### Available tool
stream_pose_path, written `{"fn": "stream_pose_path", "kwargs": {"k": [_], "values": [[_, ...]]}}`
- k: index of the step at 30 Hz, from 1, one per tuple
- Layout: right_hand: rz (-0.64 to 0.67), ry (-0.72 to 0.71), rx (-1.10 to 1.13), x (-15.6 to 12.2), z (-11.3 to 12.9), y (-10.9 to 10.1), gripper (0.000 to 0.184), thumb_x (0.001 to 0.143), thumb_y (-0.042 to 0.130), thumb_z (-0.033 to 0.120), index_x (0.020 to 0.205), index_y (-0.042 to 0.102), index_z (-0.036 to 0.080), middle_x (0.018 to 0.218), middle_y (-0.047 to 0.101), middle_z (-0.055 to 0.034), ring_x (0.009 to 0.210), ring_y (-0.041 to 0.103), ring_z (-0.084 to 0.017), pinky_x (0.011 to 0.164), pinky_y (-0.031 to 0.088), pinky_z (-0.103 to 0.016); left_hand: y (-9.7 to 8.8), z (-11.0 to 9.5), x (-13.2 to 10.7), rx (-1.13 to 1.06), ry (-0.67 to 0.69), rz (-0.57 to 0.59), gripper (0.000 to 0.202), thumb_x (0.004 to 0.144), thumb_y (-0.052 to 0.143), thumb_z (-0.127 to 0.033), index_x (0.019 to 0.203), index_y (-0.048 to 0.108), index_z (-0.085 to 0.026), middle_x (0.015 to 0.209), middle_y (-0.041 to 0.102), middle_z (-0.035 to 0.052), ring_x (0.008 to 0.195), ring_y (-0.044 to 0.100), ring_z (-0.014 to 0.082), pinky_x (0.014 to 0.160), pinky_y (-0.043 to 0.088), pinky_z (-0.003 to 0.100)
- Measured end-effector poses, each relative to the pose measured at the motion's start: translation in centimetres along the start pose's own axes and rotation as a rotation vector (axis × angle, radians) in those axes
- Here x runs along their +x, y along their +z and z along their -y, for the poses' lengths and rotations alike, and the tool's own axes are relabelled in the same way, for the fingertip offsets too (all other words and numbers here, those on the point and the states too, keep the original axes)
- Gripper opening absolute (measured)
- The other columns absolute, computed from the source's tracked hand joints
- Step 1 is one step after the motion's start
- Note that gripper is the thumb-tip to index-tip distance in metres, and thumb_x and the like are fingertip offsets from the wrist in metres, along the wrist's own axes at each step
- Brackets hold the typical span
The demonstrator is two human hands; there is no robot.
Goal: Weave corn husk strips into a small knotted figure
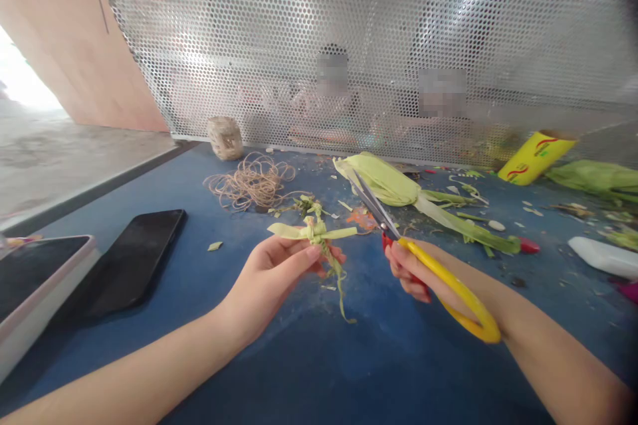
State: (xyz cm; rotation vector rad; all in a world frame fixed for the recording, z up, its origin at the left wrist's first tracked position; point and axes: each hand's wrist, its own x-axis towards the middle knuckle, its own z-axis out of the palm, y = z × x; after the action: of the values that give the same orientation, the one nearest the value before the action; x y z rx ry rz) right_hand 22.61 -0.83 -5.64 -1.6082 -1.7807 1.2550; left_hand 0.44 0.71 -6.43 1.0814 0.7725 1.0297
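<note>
My left hand (279, 265) pinches a small figure of knotted green corn husk (315, 232), held just above the blue table, with thin strips hanging down from it. My right hand (411, 269) grips a pair of scissors (399, 239) with yellow and red handles. The blades are nearly closed and point up and to the left, past the husk figure, without touching it.
A tangle of brown twine (252, 182) and a twine spool (225, 137) lie behind. Corn husks (393, 186) and scraps litter the blue table (379, 372). A black phone (137, 259) and a tablet (34, 272) lie left. A yellow tube (533, 156) and a white bottle (603, 255) lie right. People sit behind the perforated metal screen (349, 46).
</note>
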Motion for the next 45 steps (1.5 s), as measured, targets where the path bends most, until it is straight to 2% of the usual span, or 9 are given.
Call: {"fn": "stream_pose_path", "kwargs": {"k": [3, 8, 12, 17, 23, 27, 34, 41, 45], "values": [[0.148, -0.008, 0.063, -0.9, 0.0, 0.3, 0.054, 0.076, 0.026, 0.072, 0.072, 0.036, 0.019, 0.061, 0.035, 0.0043, 0.046, 0.032, -0.007, 0.044, 0.033, -0.021, -0.1, -0.2, 0.1, -0.038, 0.03, -0.044, 0.015, 0.069, 0.067, -0.024, 0.076, 0.066, -0.012, 0.073, 0.069, 0.0074, 0.072, 0.062, 0.0172, 0.068, 0.046, 0.027], [0.193, -0.002, -0.078, -1.3, -0.1, -0.6, 0.05, 0.077, 0.035, 0.068, 0.075, 0.041, 0.018, 0.063, 0.038, 0.0032, 0.052, 0.034, -0.007, 0.048, 0.034, -0.021, 0.1, -0.7, 0.1, -0.167, 0.043, -0.166, 0.013, 0.065, 0.07, -0.025, 0.067, 0.062, -0.014, 0.059, 0.062, -0.0005, 0.057, 0.058, 0.0108, 0.06, 0.044, 0.023], [0.251, 0.028, -0.027, -1.1, -0.4, -0.6, 0.053, 0.078, 0.026, 0.069, 0.074, 0.039, 0.018, 0.057, 0.035, 0.0047, 0.048, 0.034, -0.008, 0.046, 0.034, -0.021, 0.0, -0.8, 0.1, -0.2, 0.094, -0.19, 0.011, 0.067, 0.069, -0.024, 0.066, 0.063, -0.014, 0.057, 0.06, -0.0008, 0.064, 0.058, 0.0119, 0.064, 0.045, 0.023], [0.359, 0.039, 0.043, -1.5, 0.0, -0.2, 0.054, 0.076, 0.031, 0.071, 0.075, 0.039, 0.017, 0.061, 0.034, 0.0047, 0.047, 0.033, -0.006, 0.045, 0.034, -0.021, -0.1, -0.8, 0.2, -0.216, 0.131, -0.187, 0.011, 0.066, 0.07, -0.023, 0.067, 0.064, -0.014, 0.056, 0.059, -0.0014, 0.065, 0.058, 0.0116, 0.065, 0.044, 0.023], [0.37, 0.021, 0.113, -2.0, 0.1, -0.5, 0.05, 0.079, 0.032, 0.067, 0.074, 0.039, 0.017, 0.066, 0.036, 0.0033, 0.049, 0.035, -0.006, 0.046, 0.036, -0.02, 0.0, -0.5, 0.1, -0.148, 0.116, -0.149, 0.018, 0.065, 0.071, -0.029, 0.071, 0.064, -0.014, 0.065, 0.065, 0.0012, 0.062, 0.058, 0.0099, 0.062, 0.044, 0.021], [0.412, -0.007, 0.088, -1.9, -0.2, -0.5, 0.047, 0.081, 0.033, 0.063, 0.077, 0.04, 0.017, 0.068, 0.038, 0.0028, 0.048, 0.036, -0.005, 0.045, 0.036, -0.019, 0.0, -0.1, 0.1, -0.104, 0.082, -0.103, 0.019, 0.067, 0.07, -0.031, 0.073, 0.063, -0.014, 0.063, 0.064, 0.0004, 0.063, 0.059, 0.0099, 0.063, 0.044, 0.02], [0.412, -0.052, 0.119, -2.0, -0.6, -0.4, 0.041, 0.086, 0.03, 0.056, 0.079, 0.04, 0.016, 0.07, 0.039, 0.0029, 0.05, 0.039, -0.005, 0.047, 0.038, -0.018, -0.2, 0.4, 0.5, -0.062, 0.147, -0.099, 0.016, 0.07, 0.068, -0.031, 0.074, 0.066, -0.016, 0.07, 0.066, -0.0006, 0.057, 0.054, 0.0058, 0.06, 0.043, 0.019], [0.392, -0.028, 0.05, -1.8, -1.6, -0.3, 0.043, 0.086, 0.029, 0.057, 0.084, 0.043, 0.016, 0.071, 0.043, 0.002, 0.049, 0.041, -0.005, 0.047, 0.039, -0.018, -0.1, 0.5, 0.3, -0.018, 0.127, -0.075, 0.021, 0.067, 0.07, -0.033, 0.074, 0.064, -0.015, 0.066, 0.065, 0.0, 0.057, 0.054, 0.007, 0.059, 0.043, 0.019], [0.383, -0.03, 0.08, -2.0, -1.0, -0.4, 0.045, 0.084, 0.029, 0.059, 0.079, 0.042, 0.017, 0.069, 0.041, 0.0027, 0.047, 0.039, -0.005, 0.045, 0.038, -0.018, 0.0, 0.7, 0.2, -0.007, 0.115, -0.089, 0.021, 0.066, 0.07, -0.034, 0.073, 0.063, -0.015, 0.066, 0.064, -0.0006, 0.059, 0.055, 0.0076, 0.06, 0.043, 0.019]]}}
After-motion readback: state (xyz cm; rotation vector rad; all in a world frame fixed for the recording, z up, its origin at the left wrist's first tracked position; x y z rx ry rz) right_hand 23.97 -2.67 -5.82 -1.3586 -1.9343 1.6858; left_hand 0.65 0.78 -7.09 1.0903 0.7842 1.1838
